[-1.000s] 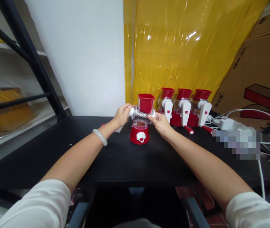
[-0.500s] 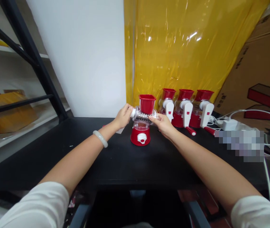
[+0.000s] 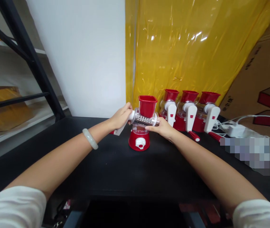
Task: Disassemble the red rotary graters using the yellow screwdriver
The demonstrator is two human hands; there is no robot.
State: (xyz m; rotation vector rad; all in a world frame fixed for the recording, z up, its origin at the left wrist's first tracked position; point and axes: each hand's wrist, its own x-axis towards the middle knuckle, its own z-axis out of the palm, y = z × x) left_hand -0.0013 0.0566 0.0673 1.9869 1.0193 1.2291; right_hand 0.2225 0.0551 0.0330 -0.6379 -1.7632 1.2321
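Note:
A rotary grater stands upright on the black table, with a red hopper, a clear body and a red base that has a white knob. A perforated metal drum lies sideways inside the clear body. My left hand is closed round the white hub of the crank at the drum's left end. Below that hand, the crank's white arm and a bit of red show; its fingertips are partly hidden. My right hand grips the grater's body from the right, thumb in front, other fingers hidden behind.
Three similar graters with white cranks and red grips line the table's back right. White cables and a white plug lie beyond them, near a blurred patch. A cardboard box leans at right; a black-framed shelf stands left.
My right thumb has slid lower, from the drum's end to the clear body beneath it. More of the white crank arm shows under my left hand. The whole view has shifted slightly.

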